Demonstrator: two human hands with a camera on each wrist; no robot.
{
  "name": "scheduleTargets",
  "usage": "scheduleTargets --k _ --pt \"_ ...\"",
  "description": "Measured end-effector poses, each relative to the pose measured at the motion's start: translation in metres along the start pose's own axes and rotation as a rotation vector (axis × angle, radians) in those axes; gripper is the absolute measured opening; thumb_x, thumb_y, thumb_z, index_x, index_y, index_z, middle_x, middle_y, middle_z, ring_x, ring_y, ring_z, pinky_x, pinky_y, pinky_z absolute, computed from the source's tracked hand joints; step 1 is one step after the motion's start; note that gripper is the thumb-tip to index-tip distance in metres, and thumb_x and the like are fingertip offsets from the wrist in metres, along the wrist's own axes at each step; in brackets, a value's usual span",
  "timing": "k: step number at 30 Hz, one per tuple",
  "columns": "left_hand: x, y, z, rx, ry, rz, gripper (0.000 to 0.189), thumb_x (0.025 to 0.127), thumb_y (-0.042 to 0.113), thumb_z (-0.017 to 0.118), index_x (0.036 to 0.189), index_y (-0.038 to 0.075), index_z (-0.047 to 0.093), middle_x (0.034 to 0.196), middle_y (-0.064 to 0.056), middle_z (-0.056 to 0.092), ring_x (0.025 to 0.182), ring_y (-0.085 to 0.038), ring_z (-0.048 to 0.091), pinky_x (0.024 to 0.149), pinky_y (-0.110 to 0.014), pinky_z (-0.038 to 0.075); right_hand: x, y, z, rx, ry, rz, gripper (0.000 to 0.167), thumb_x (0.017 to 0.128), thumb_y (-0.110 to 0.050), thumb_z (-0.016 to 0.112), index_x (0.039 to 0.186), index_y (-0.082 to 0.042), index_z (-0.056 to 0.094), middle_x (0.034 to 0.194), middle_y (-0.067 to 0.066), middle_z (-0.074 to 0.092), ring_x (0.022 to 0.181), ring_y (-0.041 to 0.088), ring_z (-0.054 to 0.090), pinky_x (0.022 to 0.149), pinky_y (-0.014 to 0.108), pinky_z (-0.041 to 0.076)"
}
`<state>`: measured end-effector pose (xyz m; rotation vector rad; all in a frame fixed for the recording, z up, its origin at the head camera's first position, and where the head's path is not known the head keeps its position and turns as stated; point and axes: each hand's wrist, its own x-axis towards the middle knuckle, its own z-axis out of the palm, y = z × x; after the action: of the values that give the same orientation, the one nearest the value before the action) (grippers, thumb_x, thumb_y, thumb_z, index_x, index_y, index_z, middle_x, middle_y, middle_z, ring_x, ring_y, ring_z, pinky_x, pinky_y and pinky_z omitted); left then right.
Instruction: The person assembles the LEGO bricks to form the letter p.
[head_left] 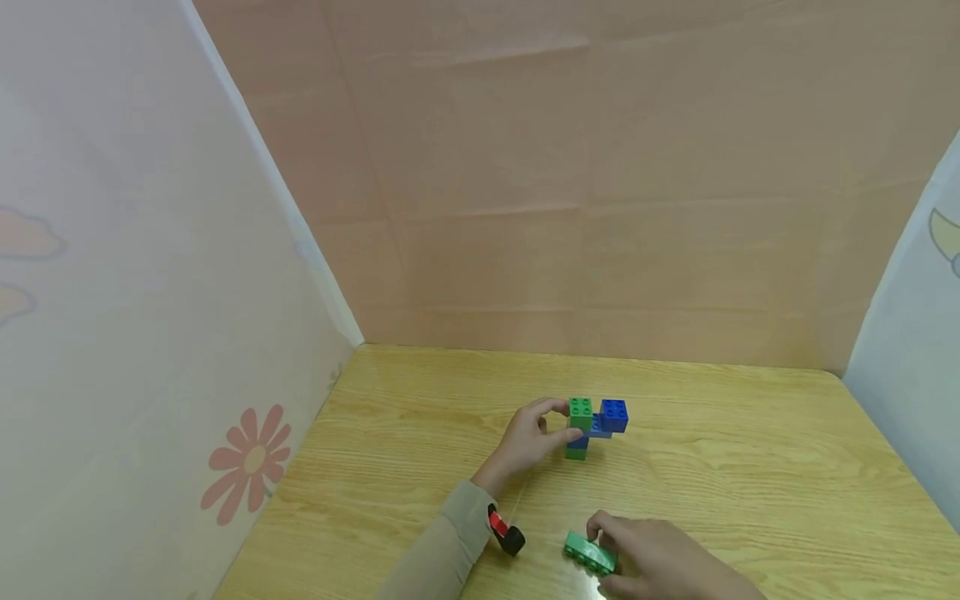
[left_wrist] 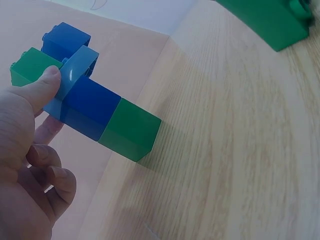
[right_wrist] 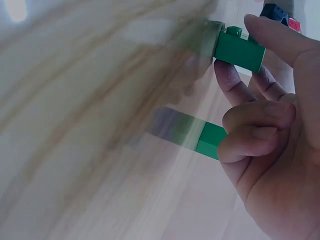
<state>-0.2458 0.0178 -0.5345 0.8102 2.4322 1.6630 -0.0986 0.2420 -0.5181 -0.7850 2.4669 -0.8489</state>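
Note:
My left hand (head_left: 527, 439) pinches a small tower of toy building blocks by its upper part, thumb on the near side. A green block (head_left: 581, 412) tops the tower beside a dark blue block (head_left: 615, 414). Both sit on a light blue block (left_wrist: 79, 72). Underneath come another dark blue block (left_wrist: 92, 107) and a green block (left_wrist: 131, 131), which is at the tabletop. Nearer the front edge of the head view, my right hand (head_left: 663, 554) pinches a long green block (head_left: 587, 553) between thumb and fingers. This block lies tipped on its side, studs facing the front.
The wooden tabletop (head_left: 420, 400) is bounded by a tan sheet (head_left: 600, 208) behind and a pale sheet with a red flower (head_left: 255, 458) at left. Another pale sheet (head_left: 907, 333) hangs at right. A black and red wrist device (head_left: 506, 533) sits on the left sleeve.

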Motion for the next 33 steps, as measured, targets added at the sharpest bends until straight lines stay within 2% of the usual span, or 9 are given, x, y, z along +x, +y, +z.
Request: scheduleTargets --k 5,9,14,19,22,26,29,31,33 --pt "0.000 0.000 0.000 0.001 0.002 -0.002 0.033 0.096 0.038 0.077 0.126 0.028 0.070 0.119 0.019 0.065 0.067 -0.008 0.044 0.058 -0.022 0.037 0.001 0.001 -0.001 0.038 0.022 -0.022 0.030 0.096 -0.044 0.075 0.121 -0.032 0.063 0.091 -0.024 0.059 0.070 -0.001 0.054 0.062 0.023 0.046" --pt "0.000 0.000 0.000 -0.001 0.002 0.003 0.033 0.096 0.037 0.077 0.126 0.028 0.070 0.119 0.019 0.065 0.068 -0.007 0.043 0.059 -0.022 0.037 0.001 0.003 -0.002 0.064 0.031 -0.023 0.028 0.098 -0.044 0.072 0.122 -0.032 0.065 0.100 -0.024 0.064 0.079 -0.001 0.057 0.068 0.025 0.050" --pt "0.000 0.002 0.000 -0.007 0.000 -0.001 0.033 0.096 0.037 0.077 0.126 0.028 0.070 0.119 0.019 0.065 0.065 -0.007 0.042 0.058 -0.022 0.037 0.000 0.004 -0.004 0.036 0.063 -0.022 0.029 0.100 -0.045 0.069 0.125 -0.034 0.065 0.112 -0.023 0.066 0.093 -0.002 0.061 0.077 0.030 0.054" --pt "-0.001 0.003 0.000 -0.015 -0.004 -0.006 0.032 0.096 0.038 0.077 0.126 0.029 0.070 0.120 0.019 0.065 0.061 -0.008 0.040 0.056 -0.022 0.036 0.000 0.004 -0.006 0.013 0.131 -0.071 0.025 0.102 -0.040 0.068 0.125 -0.033 0.066 0.115 -0.021 0.067 0.098 0.000 0.062 0.080 0.033 0.055" --pt "-0.001 0.003 0.000 -0.016 -0.006 -0.007 0.032 0.096 0.037 0.077 0.126 0.028 0.070 0.120 0.018 0.065 0.061 -0.008 0.040 0.056 -0.023 0.036 0.001 0.004 -0.006 -0.018 0.203 -0.110 0.024 0.103 -0.036 0.067 0.126 -0.032 0.066 0.116 -0.019 0.067 0.101 0.002 0.063 0.080 0.034 0.055" --pt "-0.001 0.004 -0.001 -0.012 -0.006 -0.014 0.034 0.096 0.037 0.077 0.128 0.027 0.070 0.122 0.018 0.064 0.059 -0.007 0.039 0.056 -0.022 0.036 0.002 0.003 -0.010 0.007 0.284 -0.153 0.022 0.103 -0.030 0.067 0.125 -0.030 0.066 0.114 -0.017 0.068 0.078 -0.004 0.057 0.069 0.027 0.052" --pt "0.000 0.003 0.000 -0.006 -0.008 -0.014 0.036 0.096 0.037 0.077 0.129 0.026 0.069 0.122 0.018 0.064 0.058 -0.007 0.039 0.055 -0.022 0.037 0.004 0.002 -0.015 0.066 0.323 -0.181 0.022 0.103 -0.025 0.067 0.125 -0.028 0.067 0.110 -0.013 0.068 0.058 -0.007 0.038 0.054 0.022 0.043" --pt "0.000 0.003 0.000 -0.001 -0.009 -0.012 0.036 0.096 0.037 0.077 0.129 0.025 0.069 0.122 0.018 0.064 0.059 -0.007 0.039 0.055 -0.022 0.037 0.005 0.001 -0.019 0.097 0.343 -0.185 0.022 0.104 -0.023 0.067 0.125 -0.027 0.067 0.108 -0.011 0.068 0.053 -0.008 0.032 0.047 0.021 0.037" --pt "0.000 0.002 0.000 0.001 -0.009 -0.011 0.036 0.096 0.038 0.077 0.129 0.026 0.069 0.122 0.018 0.064 0.059 -0.007 0.040 0.056 -0.022 0.037 0.005 -0.001 -0.023 0.113 0.359 -0.176 0.022 0.104 -0.023 0.067 0.126 -0.026 0.067 0.108 -0.009 0.068 0.052 -0.007 0.032 0.046 0.022 0.037"
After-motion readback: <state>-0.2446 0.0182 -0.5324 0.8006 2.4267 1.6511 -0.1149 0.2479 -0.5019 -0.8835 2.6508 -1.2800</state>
